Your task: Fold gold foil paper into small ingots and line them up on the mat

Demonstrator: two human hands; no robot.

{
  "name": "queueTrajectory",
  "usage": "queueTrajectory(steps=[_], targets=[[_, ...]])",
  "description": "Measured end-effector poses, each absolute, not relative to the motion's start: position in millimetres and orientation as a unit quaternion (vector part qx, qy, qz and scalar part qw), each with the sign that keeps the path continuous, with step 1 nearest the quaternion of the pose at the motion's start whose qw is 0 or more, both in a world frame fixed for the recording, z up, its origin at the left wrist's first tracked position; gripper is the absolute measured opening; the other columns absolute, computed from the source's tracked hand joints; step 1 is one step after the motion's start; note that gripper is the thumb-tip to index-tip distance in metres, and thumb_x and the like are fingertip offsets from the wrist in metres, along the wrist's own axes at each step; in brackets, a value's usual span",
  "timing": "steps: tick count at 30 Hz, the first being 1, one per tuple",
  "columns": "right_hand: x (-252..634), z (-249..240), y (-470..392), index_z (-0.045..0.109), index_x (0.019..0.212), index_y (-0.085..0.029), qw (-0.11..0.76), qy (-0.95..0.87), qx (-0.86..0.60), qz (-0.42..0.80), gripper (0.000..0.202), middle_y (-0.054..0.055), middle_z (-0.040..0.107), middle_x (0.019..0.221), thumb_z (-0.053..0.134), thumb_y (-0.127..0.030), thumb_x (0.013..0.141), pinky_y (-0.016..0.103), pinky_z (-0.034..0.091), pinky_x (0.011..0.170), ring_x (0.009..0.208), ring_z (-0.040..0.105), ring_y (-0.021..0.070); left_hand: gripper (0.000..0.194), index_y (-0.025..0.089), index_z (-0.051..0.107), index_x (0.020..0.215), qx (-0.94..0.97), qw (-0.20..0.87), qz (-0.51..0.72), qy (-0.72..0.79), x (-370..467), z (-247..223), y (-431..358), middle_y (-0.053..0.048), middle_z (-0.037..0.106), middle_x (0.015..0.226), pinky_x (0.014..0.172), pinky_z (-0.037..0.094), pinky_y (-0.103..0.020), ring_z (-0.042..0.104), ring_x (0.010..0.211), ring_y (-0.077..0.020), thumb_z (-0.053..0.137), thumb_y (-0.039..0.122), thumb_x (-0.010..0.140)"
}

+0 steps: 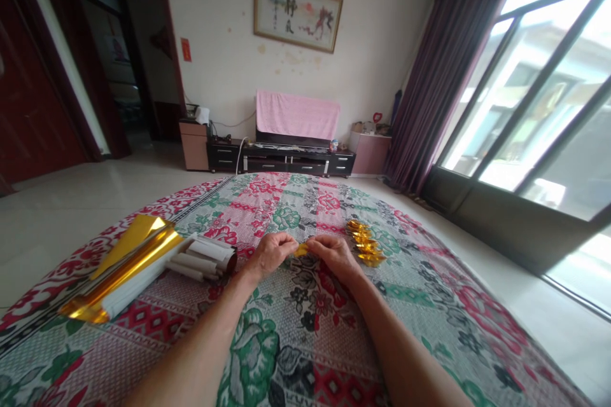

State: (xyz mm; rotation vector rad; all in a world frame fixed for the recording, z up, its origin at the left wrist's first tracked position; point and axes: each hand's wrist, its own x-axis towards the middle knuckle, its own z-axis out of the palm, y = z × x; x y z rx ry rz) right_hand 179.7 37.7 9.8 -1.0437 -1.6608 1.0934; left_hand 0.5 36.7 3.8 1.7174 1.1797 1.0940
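Between my two hands is a small piece of gold foil paper (300,250), pinched from both sides just above the patterned cloth. My left hand (272,253) grips its left end with thumb and fingertips. From the other side, my right hand (337,255) pinches the right end. Just right of that hand stands a row of folded gold foil pieces (366,243). Off to the left lie gold foil sheets (136,261), partly curled, and beside them several rolled white paper tubes (198,259). Exact folds in the held piece are too small to make out.
A flowered cloth (258,356) covers the surface in front of me. Beyond it stand a low black cabinet (291,160) and a screen draped with a pink cloth (298,114). Large windows (534,108) and a purple curtain (424,76) are on the right.
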Motion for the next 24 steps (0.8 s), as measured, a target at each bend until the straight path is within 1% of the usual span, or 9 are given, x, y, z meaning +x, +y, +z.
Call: queueTrajectory(steps=[4,8,12,14,19,24], targets=[[178.8,9.4,38.2,0.062,0.06,-0.014,0.445,-0.666,-0.421,0.426,0.035,-0.003,0.047,0.054,0.058,-0.046,0.073,0.02,0.027,0.048,0.05,0.035,0.0072,0.022,0.014,0.064,0.07,0.664,0.41,0.438,0.446,-0.7,5.1,36.6,0.002,0.056,0.057,0.051,0.034,-0.021,0.046,0.054,-0.0101,0.053,0.033,0.072],[180.1,5.6,40.4,0.061,0.062,-0.014,0.458,-0.662,-0.427,0.411,0.036,-0.003,0.045,0.053,0.057,-0.048,0.073,0.021,0.025,0.047,0.049,0.034,0.0073,0.024,0.015,0.068,0.082,0.635,0.446,0.448,0.443,-2.4,5.9,36.3,0.0,0.062,0.064,0.055,0.038,-0.022,0.052,0.058,-0.0111,0.055,0.032,0.071],[180.8,3.4,41.8,0.061,0.063,-0.014,0.469,-0.663,-0.42,0.405,0.035,-0.003,0.044,0.053,0.056,-0.047,0.074,0.021,0.024,0.047,0.05,0.033,0.0074,0.027,0.014,0.068,0.088,0.597,0.474,0.471,0.444,-2.5,3.5,38.0,-0.002,0.066,0.071,0.059,0.042,-0.023,0.055,0.06,-0.012,0.059,0.031,0.068],[180.2,3.1,42.2,0.061,0.062,-0.014,0.473,-0.661,-0.42,0.404,0.035,-0.003,0.044,0.053,0.056,-0.047,0.074,0.021,0.024,0.047,0.05,0.033,0.0074,0.029,0.014,0.067,0.09,0.574,0.484,0.488,0.445,-1.6,1.9,38.9,-0.002,0.066,0.072,0.059,0.043,-0.023,0.056,0.06,-0.0117,0.061,0.03,0.067],[177.2,3.2,42.6,0.06,0.061,-0.015,0.477,-0.647,-0.438,0.401,0.037,-0.003,0.044,0.051,0.057,-0.05,0.072,0.02,0.023,0.045,0.047,0.032,0.0073,0.033,0.012,0.066,0.092,0.552,0.484,0.507,0.451,1.4,2.9,38.5,0.0,0.063,0.067,0.058,0.044,-0.022,0.056,0.058,-0.0104,0.062,0.03,0.065],[176.4,5.7,41.6,0.061,0.061,-0.016,0.478,-0.665,-0.425,0.385,0.036,-0.003,0.045,0.052,0.054,-0.048,0.075,0.021,0.025,0.046,0.049,0.035,0.0085,0.036,0.013,0.064,0.096,0.561,0.466,0.506,0.461,0.8,6.2,37.2,-0.001,0.065,0.069,0.055,0.042,-0.021,0.057,0.06,-0.0108,0.061,0.033,0.066]])
